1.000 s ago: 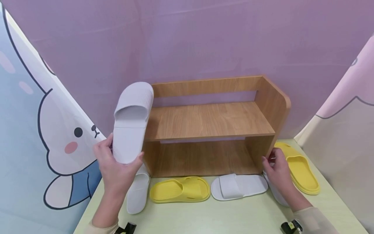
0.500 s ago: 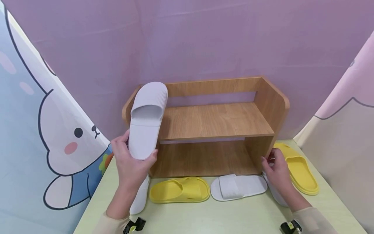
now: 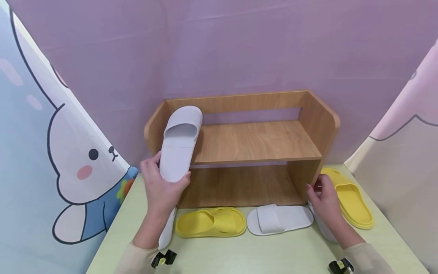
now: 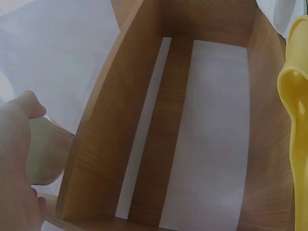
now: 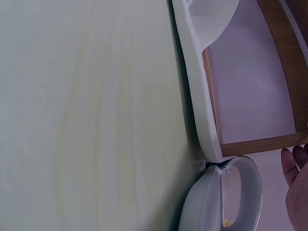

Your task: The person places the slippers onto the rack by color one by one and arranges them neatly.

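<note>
My left hand point(image 3: 164, 186) grips the heel end of a white slipper point(image 3: 177, 160), thumb on one side and fingers on the other. The slipper is raised toe-up, overlapping the left end of the wooden shoe rack's upper shelf point(image 3: 253, 140) in the head view. In the left wrist view, the hand point(image 4: 19, 159) and the shaded slipper point(image 4: 48, 151) are beside the rack point(image 4: 103, 130). My right hand point(image 3: 325, 198) pinches the lower front edge of the rack's right side panel point(image 3: 319, 118). Fingertips of that hand point(image 5: 296, 166) show at the wood in the right wrist view.
A yellow slipper point(image 3: 210, 222) and a white slipper point(image 3: 280, 219) lie in front of the rack on the pale table point(image 3: 239, 255). Another yellow slipper point(image 3: 352, 201) lies right of it. More white slippers are partly hidden by both arms. A purple cloth point(image 3: 232, 45) hangs behind.
My left hand has carried the white slipper rightward, then slightly down, from beside the rack's left end to in front of its upper shelf. The right hand has stayed at the side panel.
</note>
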A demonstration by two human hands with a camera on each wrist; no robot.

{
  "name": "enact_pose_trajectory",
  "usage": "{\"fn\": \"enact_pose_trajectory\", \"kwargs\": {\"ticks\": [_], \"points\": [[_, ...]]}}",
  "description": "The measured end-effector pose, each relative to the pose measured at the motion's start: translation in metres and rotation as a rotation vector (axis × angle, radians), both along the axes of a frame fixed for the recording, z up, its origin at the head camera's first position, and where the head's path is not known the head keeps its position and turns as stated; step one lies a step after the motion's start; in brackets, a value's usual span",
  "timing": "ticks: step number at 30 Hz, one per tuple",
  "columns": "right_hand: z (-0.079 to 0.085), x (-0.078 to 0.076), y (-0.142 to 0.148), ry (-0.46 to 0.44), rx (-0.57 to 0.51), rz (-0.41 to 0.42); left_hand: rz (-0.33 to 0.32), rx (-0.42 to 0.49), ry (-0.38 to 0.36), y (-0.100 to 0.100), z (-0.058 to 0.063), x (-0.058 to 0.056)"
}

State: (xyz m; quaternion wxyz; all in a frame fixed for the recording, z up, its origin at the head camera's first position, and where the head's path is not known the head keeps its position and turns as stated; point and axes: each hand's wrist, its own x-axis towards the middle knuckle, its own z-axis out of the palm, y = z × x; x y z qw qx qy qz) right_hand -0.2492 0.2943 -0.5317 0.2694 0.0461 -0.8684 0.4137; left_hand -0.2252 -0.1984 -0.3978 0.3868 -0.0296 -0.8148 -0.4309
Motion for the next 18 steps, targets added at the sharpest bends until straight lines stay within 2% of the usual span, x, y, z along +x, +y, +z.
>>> {"fn": "enact_pose_trajectory", "kwargs": {"ticks": [6, 12, 18], "points": [[0.0020, 0.0015, 0.0011, -0.018, -0.008, 0.007, 0.025, -0.030, -0.014, 0.0017, -0.0042, -0.0054], [0.0020, 0.0018, 0.0019, -0.019, -0.005, 0.004, 0.057, -0.054, -0.088, 0.0054, -0.0029, -0.0068], [-0.0002, 0.0006, 0.0013, 0.004, 0.002, 0.003, 0.087, -0.083, -0.145, 0.0053, 0.0026, -0.0035]]}}
